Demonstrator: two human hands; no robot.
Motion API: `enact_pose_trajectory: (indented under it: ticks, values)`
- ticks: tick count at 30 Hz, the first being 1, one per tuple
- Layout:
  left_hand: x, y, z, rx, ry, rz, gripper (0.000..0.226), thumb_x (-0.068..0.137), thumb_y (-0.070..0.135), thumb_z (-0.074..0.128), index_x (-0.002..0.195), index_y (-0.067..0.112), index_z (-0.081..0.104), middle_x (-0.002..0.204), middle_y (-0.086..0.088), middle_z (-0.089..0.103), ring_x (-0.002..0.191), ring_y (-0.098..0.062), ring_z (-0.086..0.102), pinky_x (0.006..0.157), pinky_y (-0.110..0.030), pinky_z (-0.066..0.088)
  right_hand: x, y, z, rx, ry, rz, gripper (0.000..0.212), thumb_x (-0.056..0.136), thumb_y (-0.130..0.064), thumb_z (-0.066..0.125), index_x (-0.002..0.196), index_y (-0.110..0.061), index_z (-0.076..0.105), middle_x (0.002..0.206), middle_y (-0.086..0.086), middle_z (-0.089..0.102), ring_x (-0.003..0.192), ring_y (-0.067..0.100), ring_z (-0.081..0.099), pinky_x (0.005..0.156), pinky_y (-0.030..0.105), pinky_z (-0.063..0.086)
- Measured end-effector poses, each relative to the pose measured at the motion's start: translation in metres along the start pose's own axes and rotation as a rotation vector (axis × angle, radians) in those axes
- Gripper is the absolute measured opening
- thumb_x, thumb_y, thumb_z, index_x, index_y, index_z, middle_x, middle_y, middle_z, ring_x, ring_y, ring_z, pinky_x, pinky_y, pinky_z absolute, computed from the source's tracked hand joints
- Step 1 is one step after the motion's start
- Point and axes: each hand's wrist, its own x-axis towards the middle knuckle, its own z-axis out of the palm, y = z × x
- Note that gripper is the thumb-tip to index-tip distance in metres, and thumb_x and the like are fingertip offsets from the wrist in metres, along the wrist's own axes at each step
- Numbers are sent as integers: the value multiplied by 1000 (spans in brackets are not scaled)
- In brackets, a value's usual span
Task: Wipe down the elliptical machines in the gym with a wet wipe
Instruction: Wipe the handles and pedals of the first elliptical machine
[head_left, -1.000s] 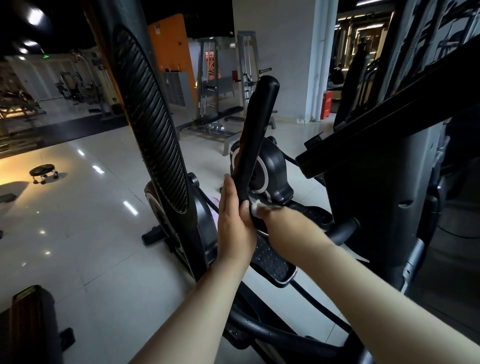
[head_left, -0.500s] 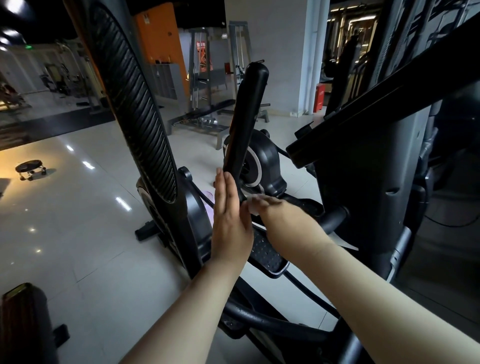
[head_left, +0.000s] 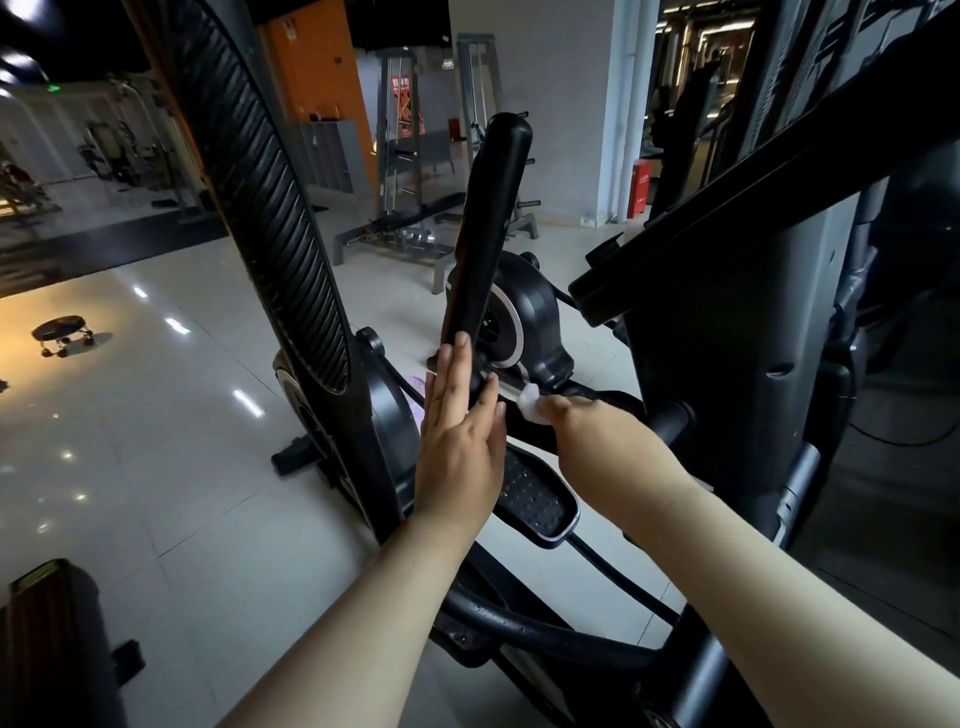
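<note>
A black elliptical handle bar (head_left: 488, 223) rises upright in the middle of the view. My left hand (head_left: 460, 441) lies flat against its lower left side, fingers straight and together, thumb toward the bar. My right hand (head_left: 587, 436) is closed on a white wet wipe (head_left: 530, 402), pressed near the base of the handle just to its right. The wipe shows only as a small white wad past my fingers. Below lies the studded foot pedal (head_left: 535, 499) of the elliptical.
A ribbed black upright (head_left: 270, 208) stands close on the left, a thick black column (head_left: 753, 364) on the right. A second elliptical's flywheel housing (head_left: 524, 317) sits behind the handle. Glossy tile floor (head_left: 156, 415), a wheeled stool (head_left: 62, 335) and weight racks (head_left: 415, 171) lie beyond.
My right hand with the wipe has shifted a little to the right, away from the handle's base. My left hand stays flat on the bar. The view has tilted slightly.
</note>
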Motion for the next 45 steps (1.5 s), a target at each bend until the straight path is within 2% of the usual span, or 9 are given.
enact_pose_trajectory:
  ticks: [5,10,15,21,26,32,36,41,45]
  values:
    - [1,5,1,-13,-65,46,37,102,10,44,131,-3,63,160,-9,40,156,-28,19,126,-53,18,-1,-6,10,99,33,-127,65,94,3,50,155,-17,38,157,3,43,141,18,46,114,28,38]
    - [4,5,-2,1,-126,58,44,104,21,36,131,1,64,152,-7,51,154,-26,26,128,-45,9,-6,1,3,-4,64,59,48,95,0,44,139,-16,51,129,6,63,111,24,64,88,31,51]
    - [3,3,-9,11,-178,75,45,102,21,35,136,4,59,146,-4,56,153,-24,25,129,-38,2,-11,-16,10,62,50,-71,67,94,5,42,158,-15,32,161,5,37,144,24,41,112,29,36]
    - [4,11,-8,0,-152,17,46,105,24,33,132,2,64,137,-7,62,151,-27,29,128,-34,-1,-20,-1,-5,-125,50,129,46,95,0,42,138,-14,50,121,9,64,103,30,65,73,31,43]
    - [3,12,-5,3,-158,9,40,101,18,38,128,2,63,133,-7,63,151,-31,30,128,-33,-4,-23,-15,6,36,46,-69,66,95,10,38,156,-14,36,162,7,35,148,21,35,117,22,23]
    - [4,15,-5,3,-139,-9,37,104,16,41,129,2,64,134,-7,63,152,-30,28,127,-32,-6,-29,-3,-1,-92,74,150,50,94,3,40,141,-11,48,133,10,60,112,31,61,74,31,40]
    - [1,22,-2,-13,-166,-22,43,98,15,37,129,1,63,134,-8,63,150,-33,31,126,-30,-8,-30,-11,7,30,65,-75,68,94,8,38,158,-14,31,163,7,33,148,24,34,115,16,18]
    - [-2,25,-2,-17,-153,-26,46,104,23,33,134,3,62,137,-9,62,150,-30,32,127,-31,-4,-41,15,-3,-35,100,66,64,91,7,40,150,-17,44,152,2,49,135,25,47,94,30,44]
    - [-4,32,0,-35,-205,-36,51,102,25,28,135,3,61,139,-8,61,151,-29,31,127,-32,-3,-39,12,5,24,110,-62,69,90,11,37,155,-10,38,161,9,37,149,23,33,120,22,16]
